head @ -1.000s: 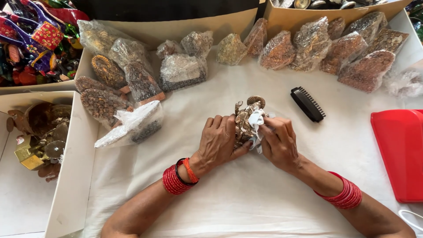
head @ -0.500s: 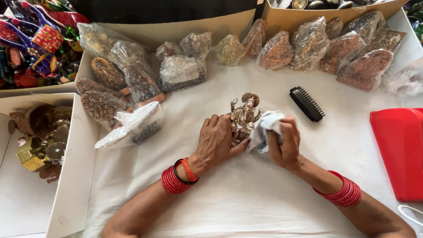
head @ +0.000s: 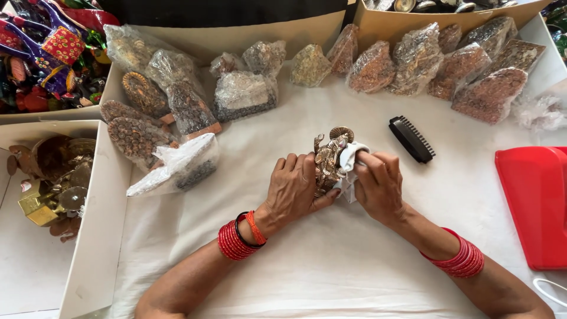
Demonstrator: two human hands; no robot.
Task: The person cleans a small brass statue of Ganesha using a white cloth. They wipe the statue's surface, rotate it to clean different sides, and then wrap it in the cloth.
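Head view, single: looks steeply down from above, close over both hands; white cloth-covered table fills the frame around them.

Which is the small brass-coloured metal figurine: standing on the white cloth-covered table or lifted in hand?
Lifted. The left hand grips the brass-coloured metal figurine, and the right hand presses a white cloth against it.

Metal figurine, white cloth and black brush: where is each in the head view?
metal figurine (head: 326, 162), head view, on its ornate body above the left hand's fingers.
white cloth (head: 349, 158), head view, on the fold pressed against the figurine.
black brush (head: 411, 139), head view, on the middle of its ridged back.
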